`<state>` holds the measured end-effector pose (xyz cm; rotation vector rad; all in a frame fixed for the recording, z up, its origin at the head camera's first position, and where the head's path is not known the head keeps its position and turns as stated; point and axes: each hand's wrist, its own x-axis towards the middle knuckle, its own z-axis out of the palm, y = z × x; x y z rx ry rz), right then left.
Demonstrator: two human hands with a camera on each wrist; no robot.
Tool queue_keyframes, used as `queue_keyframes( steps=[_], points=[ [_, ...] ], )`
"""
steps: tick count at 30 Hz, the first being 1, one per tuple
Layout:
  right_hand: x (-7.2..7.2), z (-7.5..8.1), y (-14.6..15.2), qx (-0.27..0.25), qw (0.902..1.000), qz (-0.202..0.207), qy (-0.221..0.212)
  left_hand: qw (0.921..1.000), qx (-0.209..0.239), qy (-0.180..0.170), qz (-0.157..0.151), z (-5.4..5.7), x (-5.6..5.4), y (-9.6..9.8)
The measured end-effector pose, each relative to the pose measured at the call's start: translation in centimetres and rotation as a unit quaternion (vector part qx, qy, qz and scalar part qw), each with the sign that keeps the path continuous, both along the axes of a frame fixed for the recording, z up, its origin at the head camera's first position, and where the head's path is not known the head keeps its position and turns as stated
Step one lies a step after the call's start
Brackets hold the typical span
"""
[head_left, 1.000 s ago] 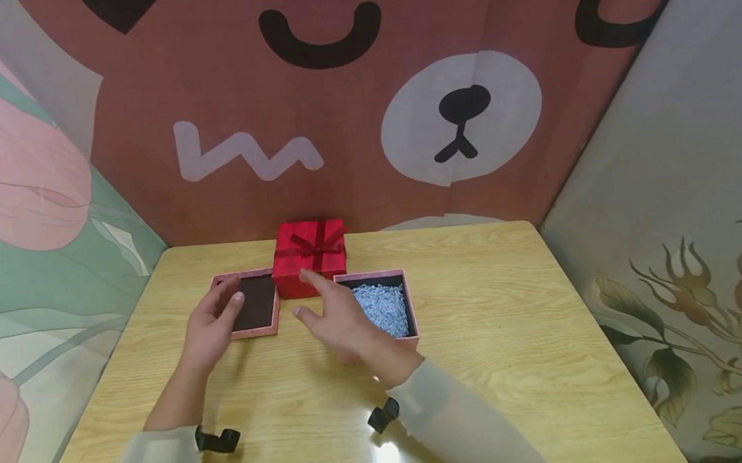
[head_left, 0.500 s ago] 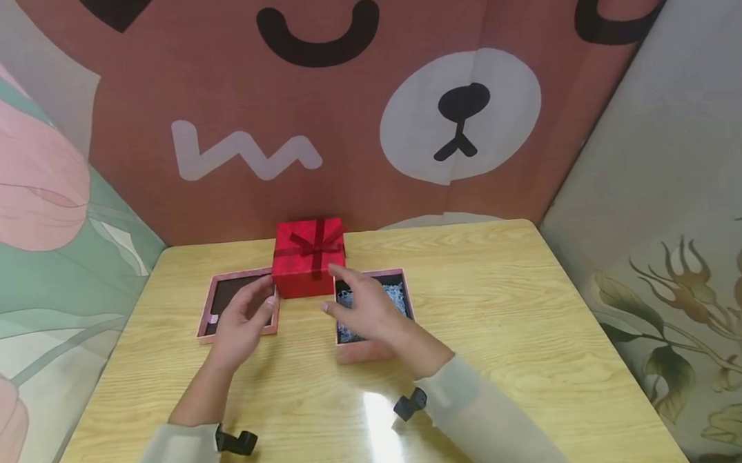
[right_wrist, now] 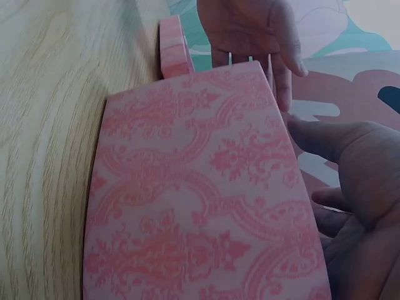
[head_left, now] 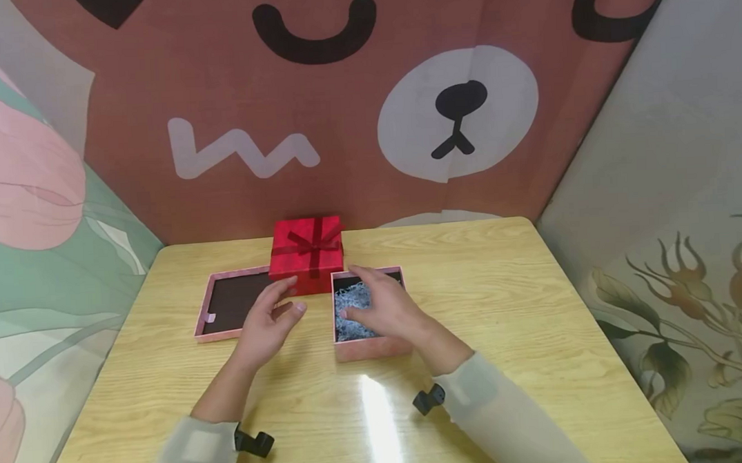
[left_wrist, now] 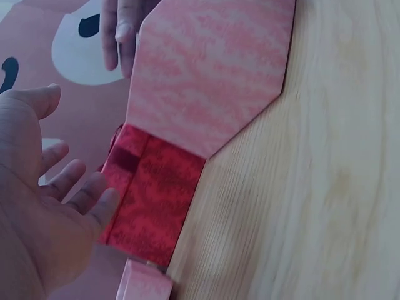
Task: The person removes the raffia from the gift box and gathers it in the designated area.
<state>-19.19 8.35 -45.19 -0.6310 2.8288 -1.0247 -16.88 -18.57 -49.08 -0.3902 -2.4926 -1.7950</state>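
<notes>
A pink patterned box (head_left: 371,349) stands uncovered on the table, filled with pale blue shredded paper (head_left: 351,300). Over it is my right hand (head_left: 388,308), fingers relaxed and thumb apart, holding nothing; it overlaps the box's right side in the head view. My left hand (head_left: 268,330) hovers between this box and a shallow pink lid (head_left: 230,301), overlapping the lid's right part, its fingers loosely bent around nothing. The lid lies with its dark inside up. In the right wrist view the pink box's patterned wall (right_wrist: 194,181) is beside my right hand (right_wrist: 369,181).
A red gift box (head_left: 305,279) with a dark red ribbon bow sits behind, between the lid and the pink box. The wooden table (head_left: 505,308) meets a bear-printed wall covering (head_left: 344,191) at the back. Printed coverings hang on both sides.
Both hands have moved to the right: the left from over the lid toward the pink box, the right from that box's left side to over it. The boxes and lid have stayed put.
</notes>
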Motion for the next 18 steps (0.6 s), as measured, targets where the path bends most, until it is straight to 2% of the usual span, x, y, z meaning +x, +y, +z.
queue_keyframes(
  steps=[7,13,18],
  points=[
    [-0.1,-0.4,0.6,0.036,0.9993,-0.001,-0.011,0.9996,0.003,-0.023,-0.015,-0.4,0.0,1.9],
    [-0.3,-0.6,1.0,0.063,0.9980,0.011,-0.001,0.9993,-0.001,-0.022,-0.029,-1.1,0.0,3.4],
    [-0.6,-0.7,1.1,0.116,0.9929,0.026,0.005,0.9987,-0.006,-0.030,-0.041,-1.6,0.1,4.2]
  ],
)
